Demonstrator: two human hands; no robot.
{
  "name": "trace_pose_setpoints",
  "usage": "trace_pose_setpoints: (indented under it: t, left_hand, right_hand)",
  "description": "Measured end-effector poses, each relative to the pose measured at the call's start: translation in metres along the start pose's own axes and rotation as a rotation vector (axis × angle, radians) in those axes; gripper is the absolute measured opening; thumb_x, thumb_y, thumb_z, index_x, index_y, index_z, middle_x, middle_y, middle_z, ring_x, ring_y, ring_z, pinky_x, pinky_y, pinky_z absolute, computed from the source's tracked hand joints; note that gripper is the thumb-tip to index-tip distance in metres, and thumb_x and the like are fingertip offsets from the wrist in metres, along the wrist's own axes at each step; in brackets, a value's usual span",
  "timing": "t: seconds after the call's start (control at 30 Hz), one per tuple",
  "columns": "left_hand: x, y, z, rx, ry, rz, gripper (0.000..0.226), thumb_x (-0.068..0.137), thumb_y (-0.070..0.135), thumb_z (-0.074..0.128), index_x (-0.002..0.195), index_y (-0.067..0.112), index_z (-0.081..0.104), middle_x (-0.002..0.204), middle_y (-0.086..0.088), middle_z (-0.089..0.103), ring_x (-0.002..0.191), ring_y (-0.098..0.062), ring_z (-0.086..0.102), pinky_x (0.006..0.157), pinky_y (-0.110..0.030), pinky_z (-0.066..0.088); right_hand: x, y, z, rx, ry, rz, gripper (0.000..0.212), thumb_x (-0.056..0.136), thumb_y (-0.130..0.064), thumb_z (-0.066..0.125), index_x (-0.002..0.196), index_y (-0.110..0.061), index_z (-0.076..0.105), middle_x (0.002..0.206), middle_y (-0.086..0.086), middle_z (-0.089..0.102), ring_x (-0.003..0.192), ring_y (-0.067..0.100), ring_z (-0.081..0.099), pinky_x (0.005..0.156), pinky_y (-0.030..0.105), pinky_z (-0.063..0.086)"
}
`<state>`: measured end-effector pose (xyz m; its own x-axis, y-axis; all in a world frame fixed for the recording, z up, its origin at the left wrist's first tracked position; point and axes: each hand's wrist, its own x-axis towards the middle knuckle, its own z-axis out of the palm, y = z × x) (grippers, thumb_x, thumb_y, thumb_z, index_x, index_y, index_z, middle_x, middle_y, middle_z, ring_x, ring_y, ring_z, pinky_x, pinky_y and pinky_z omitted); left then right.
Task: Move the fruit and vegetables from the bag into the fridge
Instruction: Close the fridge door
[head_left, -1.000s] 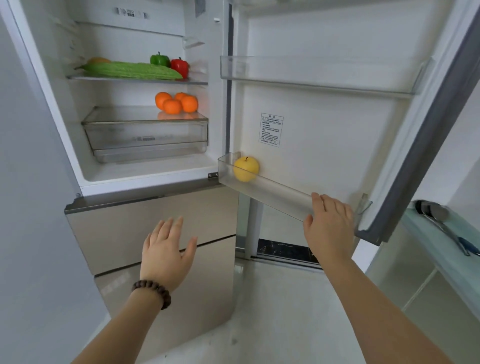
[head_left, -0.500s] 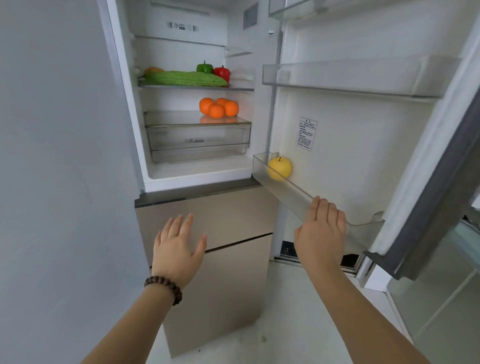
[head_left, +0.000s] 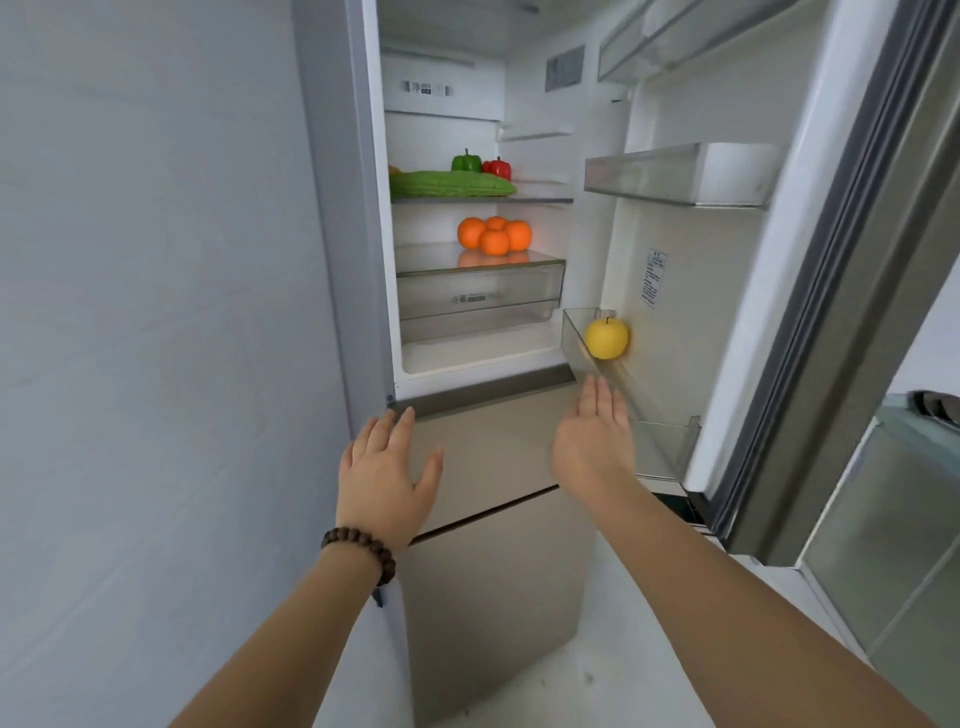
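Fruit and vegetables sit inside the open fridge (head_left: 358, 260): peppers (head_left: 480, 165) and oranges (head_left: 493, 235) on shelves, a yellow apple (head_left: 607, 338) in the door bin (head_left: 574, 338). Both the left hand (head_left: 387, 475) and right hand (head_left: 595, 441) hang flat-fingered and empty; the bag is out of view, so shutting the door gently likely comes next.

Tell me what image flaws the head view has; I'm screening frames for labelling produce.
Head view: wide-angle distortion bows the fridge door and wall edges; the oranges reflect on the glass shelf beneath them; the interior is brightly lit, so the yellow apple and peppers read clearly; the right edge, by the glass counter, looks soft and smeared.
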<state>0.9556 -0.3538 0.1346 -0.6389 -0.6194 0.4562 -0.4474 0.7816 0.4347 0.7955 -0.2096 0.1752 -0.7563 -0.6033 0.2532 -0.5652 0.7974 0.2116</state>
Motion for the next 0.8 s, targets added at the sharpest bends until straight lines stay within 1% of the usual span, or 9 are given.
trace_pose_setpoints:
  t: [0.07,0.1,0.17,0.23,0.33,0.47,0.6,0.7,0.8]
  left_hand:
    - [0.003,-0.011,-0.007,-0.023,0.022,0.0,0.064,0.093,0.053,0.034,0.147,0.02,0.027,0.152,-0.004,0.031,0.142,-0.021,0.021,0.117,-0.041,0.018]
    - [0.003,-0.015,-0.01,-0.032,0.03,-0.002,0.064,0.092,0.054,0.032,0.146,0.019,0.029,0.151,-0.005,0.032,0.141,-0.021,0.022,0.117,-0.041,0.019]
    - [0.005,-0.017,-0.012,-0.051,0.04,-0.005,0.067,0.089,0.055,0.03,0.145,0.019,0.031,0.15,-0.005,0.034,0.141,-0.021,0.025,0.116,-0.041,0.02]
    - [0.007,-0.014,-0.013,-0.075,0.049,0.006,0.069,0.086,0.056,0.028,0.144,0.02,0.033,0.148,-0.004,0.036,0.139,-0.021,0.027,0.115,-0.043,0.023]
    - [0.011,-0.007,-0.01,-0.1,0.05,0.035,0.069,0.085,0.054,0.029,0.144,0.019,0.033,0.148,-0.005,0.037,0.139,-0.021,0.028,0.114,-0.045,0.025]
    - [0.02,-0.002,-0.003,-0.112,0.04,0.06,0.065,0.089,0.053,0.033,0.145,0.019,0.032,0.149,-0.005,0.035,0.14,-0.021,0.025,0.114,-0.046,0.024]
    - [0.03,0.0,0.0,-0.118,0.042,0.053,0.067,0.088,0.054,0.031,0.145,0.02,0.03,0.151,-0.006,0.033,0.141,-0.021,0.023,0.115,-0.045,0.021]
    - [0.036,-0.003,-0.001,-0.118,0.062,0.041,0.07,0.085,0.057,0.027,0.144,0.02,0.031,0.149,-0.006,0.035,0.14,-0.022,0.025,0.114,-0.045,0.023]
    - [0.039,-0.013,-0.004,-0.106,0.072,0.011,0.071,0.085,0.058,0.027,0.144,0.02,0.032,0.148,-0.006,0.036,0.139,-0.023,0.027,0.114,-0.045,0.025]
  right_hand:
    - [-0.007,-0.01,-0.014,0.149,0.152,-0.097,0.065,0.095,-0.032,0.037,0.146,0.0,0.015,0.157,0.019,-0.003,0.145,0.031,-0.007,0.119,0.041,-0.001]
    - [-0.012,-0.013,-0.021,0.18,0.236,-0.146,0.065,0.094,-0.033,0.039,0.146,-0.001,0.015,0.157,0.017,0.0,0.146,0.029,-0.007,0.119,0.041,-0.001]
    - [-0.024,-0.015,-0.031,0.198,0.361,-0.201,0.064,0.092,-0.032,0.045,0.145,-0.003,0.023,0.157,0.015,0.009,0.146,0.028,-0.003,0.119,0.042,0.0]
    - [-0.033,-0.011,-0.036,0.174,0.44,-0.203,0.063,0.09,-0.032,0.05,0.143,-0.005,0.031,0.156,0.013,0.017,0.146,0.027,0.003,0.119,0.045,0.004]
    - [-0.045,0.003,-0.033,0.11,0.49,-0.163,0.063,0.087,-0.031,0.054,0.142,-0.006,0.035,0.155,0.012,0.022,0.146,0.026,0.006,0.118,0.049,0.003]
    - [-0.055,0.02,-0.022,-0.04,0.5,-0.135,0.062,0.088,-0.028,0.052,0.142,-0.004,0.034,0.155,0.011,0.023,0.146,0.026,0.01,0.117,0.052,0.003]
    - [-0.043,0.014,-0.014,-0.158,0.493,-0.265,0.068,0.086,-0.027,0.055,0.144,-0.003,0.029,0.155,0.012,0.023,0.144,0.028,0.018,0.117,0.048,0.002]
    - [-0.029,-0.004,-0.015,-0.156,0.513,-0.337,0.066,0.084,-0.029,0.059,0.14,-0.001,0.037,0.151,0.015,0.031,0.142,0.029,0.025,0.117,0.047,-0.002]
    - [-0.013,-0.022,-0.016,-0.176,0.538,-0.458,0.058,0.087,-0.031,0.055,0.136,-0.002,0.043,0.147,0.015,0.038,0.14,0.029,0.028,0.117,0.046,-0.002]
